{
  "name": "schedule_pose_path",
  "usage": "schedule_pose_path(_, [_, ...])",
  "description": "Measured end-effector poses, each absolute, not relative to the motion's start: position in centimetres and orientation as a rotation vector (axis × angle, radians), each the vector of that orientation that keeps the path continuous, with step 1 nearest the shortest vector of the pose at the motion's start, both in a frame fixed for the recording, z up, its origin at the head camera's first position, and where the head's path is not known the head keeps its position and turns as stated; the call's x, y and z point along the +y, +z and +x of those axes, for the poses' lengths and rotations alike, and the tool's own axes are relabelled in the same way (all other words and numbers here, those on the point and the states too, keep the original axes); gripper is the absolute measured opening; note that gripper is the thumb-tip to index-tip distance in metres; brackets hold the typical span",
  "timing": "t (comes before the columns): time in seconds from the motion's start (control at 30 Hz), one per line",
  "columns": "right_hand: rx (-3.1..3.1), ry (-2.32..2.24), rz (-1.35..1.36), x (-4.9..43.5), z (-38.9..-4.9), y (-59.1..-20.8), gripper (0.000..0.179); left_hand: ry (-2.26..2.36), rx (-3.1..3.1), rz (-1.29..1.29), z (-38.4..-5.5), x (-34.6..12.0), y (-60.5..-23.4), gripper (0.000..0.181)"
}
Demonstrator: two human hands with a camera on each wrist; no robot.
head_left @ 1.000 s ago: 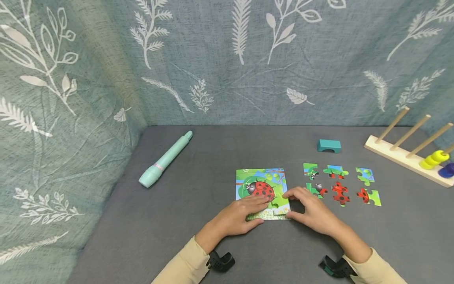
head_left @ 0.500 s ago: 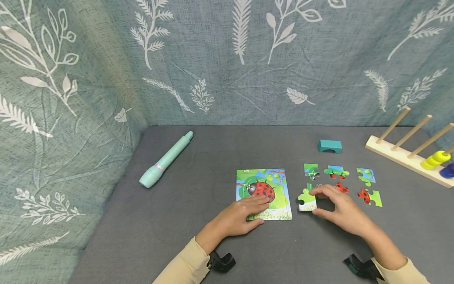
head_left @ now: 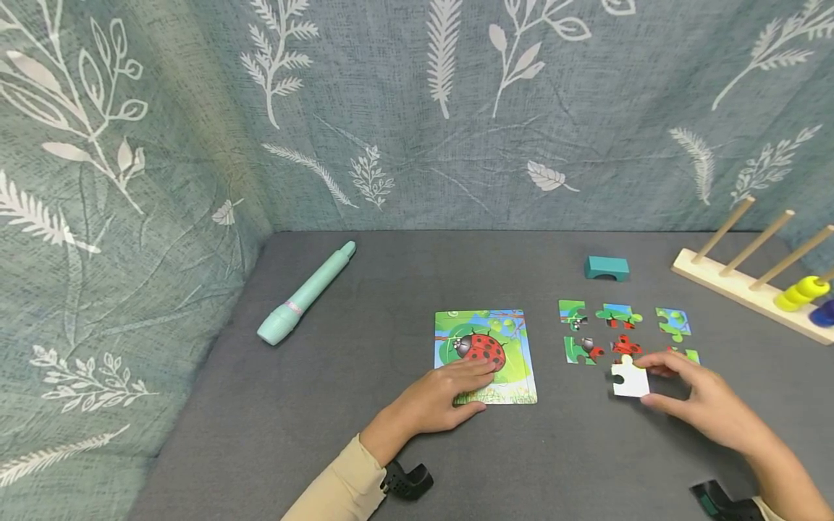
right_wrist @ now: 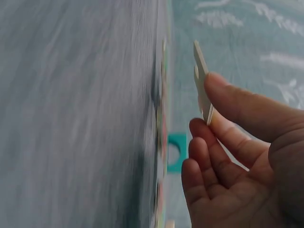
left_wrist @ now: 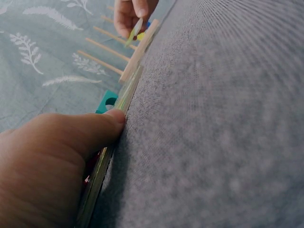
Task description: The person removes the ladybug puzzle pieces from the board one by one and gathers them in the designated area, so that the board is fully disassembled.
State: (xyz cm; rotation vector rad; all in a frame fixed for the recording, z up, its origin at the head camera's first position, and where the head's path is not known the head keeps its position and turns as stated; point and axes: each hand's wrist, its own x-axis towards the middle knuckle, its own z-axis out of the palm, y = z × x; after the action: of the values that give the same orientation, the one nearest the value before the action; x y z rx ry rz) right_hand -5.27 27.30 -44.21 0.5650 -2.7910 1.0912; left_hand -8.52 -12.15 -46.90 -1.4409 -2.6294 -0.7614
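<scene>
The ladybug puzzle board lies flat near the middle of the table. My left hand rests on it, straight fingers across the lower left part and thumb along the front edge; in the left wrist view the thumb touches the board's side. To the right, my right hand pinches a jigsaw piece by its right edge, raised above the table. Its face looks white in the head view; the right wrist view shows the thin piece edge-on between thumb and fingers.
Behind the right hand lie several loose jigsaw pieces in two rows, the rightmost front one partly covered by that hand. A teal arch block stands behind them. A wooden peg stacker is at right, a mint-green tube-shaped toy at left.
My right hand has lifted a green piece off the board's lower right corner and carried it right, tilting it until its face looks white. My left hand has stayed put.
</scene>
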Motion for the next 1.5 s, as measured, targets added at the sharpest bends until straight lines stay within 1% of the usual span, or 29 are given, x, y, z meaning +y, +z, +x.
schedule_pose_path(0.23, [-2.950,1.070,0.344,31.2,-4.3,-45.0,0.042,-0.757,-2.634,-1.438,-8.6,-11.9,-46.7,0.045])
schedule_pose_path(0.5, [-2.998,1.054,0.260,34.0,-3.6,-46.0,0.044,-0.773,-2.608,-1.444,-8.7,-11.8,-46.8,0.044])
schedule_pose_path(0.6, [-3.035,1.012,0.251,34.3,-3.5,-46.1,0.044,-0.787,-2.605,-1.439,-8.7,-11.8,-46.9,0.044])
schedule_pose_path(0.87, [-2.961,0.956,0.348,34.6,-3.4,-46.5,0.041,-0.740,-2.635,-1.435,-8.7,-11.7,-46.6,0.046])
schedule_pose_path(1.07, [-2.944,0.934,0.355,34.5,-3.4,-46.7,0.042,-0.737,-2.663,-1.435,-8.6,-11.7,-46.4,0.046])
schedule_pose_path(1.5, [-3.033,0.925,0.231,34.4,-3.5,-46.3,0.052,-0.682,-2.647,-1.439,-8.6,-11.7,-46.4,0.045])
